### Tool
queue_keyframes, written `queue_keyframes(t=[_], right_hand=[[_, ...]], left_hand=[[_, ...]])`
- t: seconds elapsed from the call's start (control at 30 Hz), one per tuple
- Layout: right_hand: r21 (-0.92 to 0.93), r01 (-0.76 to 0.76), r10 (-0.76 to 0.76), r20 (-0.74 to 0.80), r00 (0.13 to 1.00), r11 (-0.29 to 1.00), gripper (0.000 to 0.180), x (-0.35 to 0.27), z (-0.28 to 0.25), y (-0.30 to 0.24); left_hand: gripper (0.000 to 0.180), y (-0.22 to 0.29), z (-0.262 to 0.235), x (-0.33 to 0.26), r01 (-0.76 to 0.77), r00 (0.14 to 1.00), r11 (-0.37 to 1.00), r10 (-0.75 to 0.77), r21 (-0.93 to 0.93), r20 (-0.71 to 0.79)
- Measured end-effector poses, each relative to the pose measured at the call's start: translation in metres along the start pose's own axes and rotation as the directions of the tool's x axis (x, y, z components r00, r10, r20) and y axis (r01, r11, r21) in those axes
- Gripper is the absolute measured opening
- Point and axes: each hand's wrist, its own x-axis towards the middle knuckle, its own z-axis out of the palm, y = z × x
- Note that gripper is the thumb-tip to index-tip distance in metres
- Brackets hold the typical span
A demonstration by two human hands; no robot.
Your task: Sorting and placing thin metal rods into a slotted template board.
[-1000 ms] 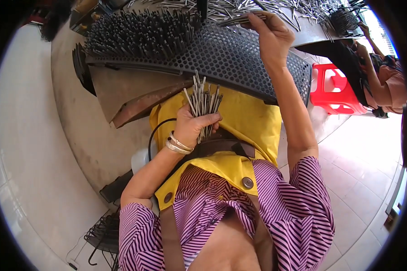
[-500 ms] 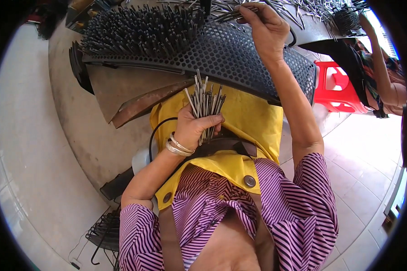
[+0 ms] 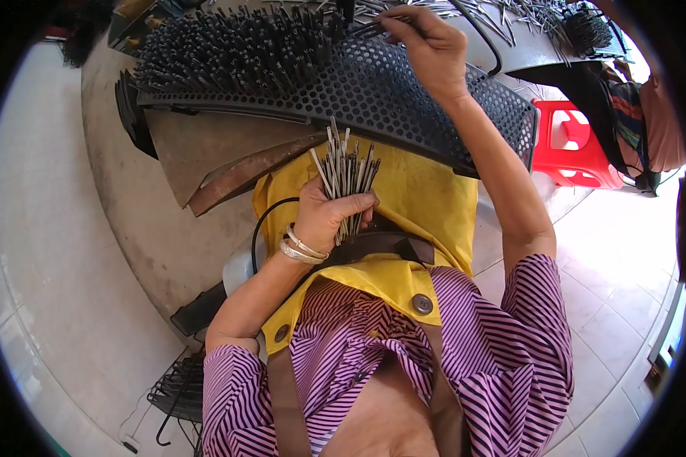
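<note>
My left hand (image 3: 329, 212) is closed round a bundle of thin metal rods (image 3: 347, 174), held upright over my yellow apron (image 3: 426, 190). Up at the top, my right hand (image 3: 434, 53) pinches a few dark thin rods (image 3: 372, 29) above a black perforated rack (image 3: 404, 91). To the left of those fingers, many dark rods (image 3: 228, 53) stand packed upright in the rack's holes. The tips of the rods in my right hand reach the edge of that group; whether they sit in holes I cannot tell.
Loose metal rods (image 3: 510, 19) lie scattered on the table behind the rack. A red plastic stool (image 3: 575, 145) stands at the right, near another person (image 3: 655, 122). Under the rack's left part is a brown board (image 3: 236, 145).
My right hand has moved a little left with its rods, toward the standing group. My left hand stays put. The other person's arm at the right has shifted.
</note>
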Motion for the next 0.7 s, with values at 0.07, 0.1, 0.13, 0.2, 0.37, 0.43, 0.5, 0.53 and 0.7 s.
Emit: queue_keyframes(t=[0.07,0.1,0.13,0.2,0.37,0.43,0.5,0.53,0.7], right_hand=[[-0.067,0.069,-0.068,0.020,0.998,0.995,0.007,0.002,0.001,0.003],[-0.133,0.140,-0.135,0.047,0.990,0.981,0.008,0.004,0.002,0.003],[-0.133,0.136,-0.131,0.044,0.990,0.982,0.008,0.007,0.004,0.002],[-0.253,0.191,-0.177,0.076,0.981,0.948,0.011,0.017,0.008,-0.005],[-0.408,0.200,-0.141,0.171,0.975,0.891,0.013,0.034,0.018,-0.021],[-0.428,0.221,-0.151,0.192,0.970,0.876,0.014,0.035,0.019,-0.026],[-0.446,0.229,-0.156,0.195,0.968,0.865,0.013,0.034,0.018,-0.028],[-0.446,0.229,-0.155,0.196,0.968,0.865,0.013,0.034,0.018,-0.027],[-0.440,0.328,-0.256,0.215,0.942,0.836,0.012,0.042,0.020,-0.016]], left_hand=[[0.016,0.000,0.000,0.000,0.016,1.000,1.000,-0.016,-0.006,-0.010],[0.016,0.000,-0.001,0.000,0.020,1.000,1.000,-0.020,-0.005,-0.010],[0.016,0.000,-0.002,0.000,0.014,1.000,1.000,-0.014,0.000,-0.001],[0.017,0.000,-0.002,0.001,0.013,1.000,1.000,-0.013,0.005,0.011],[0.015,-0.001,-0.003,0.000,0.035,0.999,0.999,-0.035,0.000,-0.024],[0.015,-0.001,-0.004,0.000,0.037,0.999,0.999,-0.037,-0.002,-0.029],[0.014,-0.001,-0.005,0.000,0.041,0.999,0.999,-0.041,-0.005,-0.034],[0.014,-0.001,-0.004,0.001,0.031,0.999,0.999,-0.031,0.006,-0.019],[0.013,0.001,-0.004,0.001,0.026,1.000,1.000,-0.026,0.013,-0.007]])
